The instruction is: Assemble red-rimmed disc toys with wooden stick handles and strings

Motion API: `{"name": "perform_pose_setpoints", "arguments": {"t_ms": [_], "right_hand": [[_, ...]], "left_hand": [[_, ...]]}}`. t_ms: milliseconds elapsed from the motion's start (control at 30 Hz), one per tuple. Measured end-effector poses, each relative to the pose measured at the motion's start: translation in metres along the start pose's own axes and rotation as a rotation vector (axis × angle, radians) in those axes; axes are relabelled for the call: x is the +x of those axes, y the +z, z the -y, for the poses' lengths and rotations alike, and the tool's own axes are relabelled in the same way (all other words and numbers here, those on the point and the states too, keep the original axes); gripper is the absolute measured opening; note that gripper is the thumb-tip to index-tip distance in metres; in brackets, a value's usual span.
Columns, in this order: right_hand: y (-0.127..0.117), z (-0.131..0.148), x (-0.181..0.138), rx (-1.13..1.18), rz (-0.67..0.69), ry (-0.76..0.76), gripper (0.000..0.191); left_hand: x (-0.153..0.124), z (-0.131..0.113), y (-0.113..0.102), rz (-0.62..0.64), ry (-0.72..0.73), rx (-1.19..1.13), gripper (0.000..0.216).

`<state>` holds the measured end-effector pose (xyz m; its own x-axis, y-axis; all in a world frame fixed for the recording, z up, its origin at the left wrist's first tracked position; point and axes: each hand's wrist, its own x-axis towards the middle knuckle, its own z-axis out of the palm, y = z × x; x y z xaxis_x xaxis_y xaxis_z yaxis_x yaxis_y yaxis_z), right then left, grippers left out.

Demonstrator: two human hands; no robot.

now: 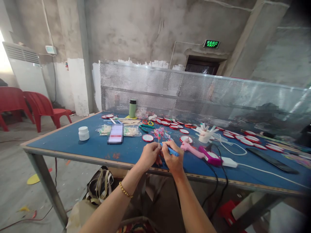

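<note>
Near the table's front edge my two hands are close together. My left hand [150, 153] pinches a thin upright stick [159, 138] with green, red and pale bands at its top. A blue pen [173, 151] is gripped in my right hand [174, 158], its front end close to the stick; whether they touch I cannot make out. Just behind my hands lies a pile of small colourful pieces [160, 132]. A round white disc with a red rim [147, 138] sits to its left, and a pink glue gun [194, 150] rests to the right of my right hand.
On the blue table [65, 142] stand a white jar [84, 133], a phone [115, 134], a green bottle [132, 108] and a white cup of sticks [205, 134]. Pliers [143, 128] lie behind the pile. Cables [224, 181] hang over the front edge; a black phone [272, 160] lies right.
</note>
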<state>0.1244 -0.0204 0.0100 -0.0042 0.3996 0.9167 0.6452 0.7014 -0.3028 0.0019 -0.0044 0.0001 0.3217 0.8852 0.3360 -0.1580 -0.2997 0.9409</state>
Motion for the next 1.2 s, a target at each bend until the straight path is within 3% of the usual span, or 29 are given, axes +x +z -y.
{"name": "perform_pose_setpoints", "arguments": {"t_ms": [1200], "right_hand": [[0.0001,0.001,0.0005,-0.017,-0.024,0.052,0.023]], "left_hand": [[-0.0004,-0.0011,-0.0003,0.01,-0.004,0.029,0.019]]}}
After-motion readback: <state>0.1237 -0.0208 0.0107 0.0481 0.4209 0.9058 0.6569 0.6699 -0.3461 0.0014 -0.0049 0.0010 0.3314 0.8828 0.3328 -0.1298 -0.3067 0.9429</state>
